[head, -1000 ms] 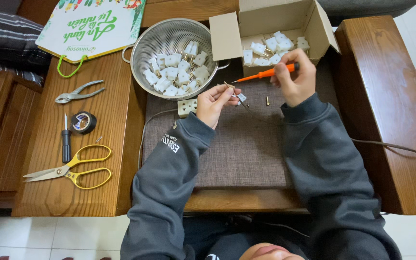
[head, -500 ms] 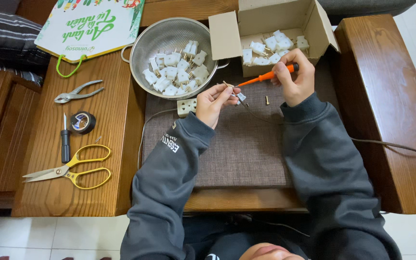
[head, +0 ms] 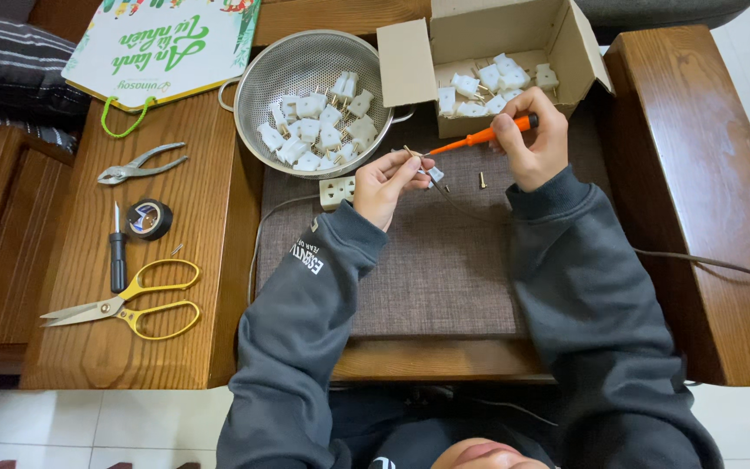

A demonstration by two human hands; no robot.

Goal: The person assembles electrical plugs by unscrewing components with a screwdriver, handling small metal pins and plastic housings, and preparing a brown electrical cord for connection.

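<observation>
My left hand (head: pixel 391 184) pinches a small white plug part (head: pixel 433 174) with brass prongs above the brown woven mat (head: pixel 427 269). My right hand (head: pixel 533 143) grips an orange screwdriver (head: pixel 479 137) whose tip points left onto that part. A thin cord (head: pixel 466 208) trails from the part toward my right sleeve. A white socket block (head: pixel 337 191) lies by my left wrist. A small brass screw (head: pixel 482 181) rests on the mat between my hands.
A metal colander (head: pixel 258 82) and an open cardboard box (head: pixel 405 65) both hold several white plug pieces. On the wooden surface at left lie pliers (head: pixel 139 163), a tape roll (head: pixel 149 219), a black screwdriver (head: pixel 118 256), yellow scissors (head: pixel 132 300) and a printed bag (head: pixel 167 43).
The screwdriver tip has shifted slightly against the part in my left hand. Both hands stay in about the same place.
</observation>
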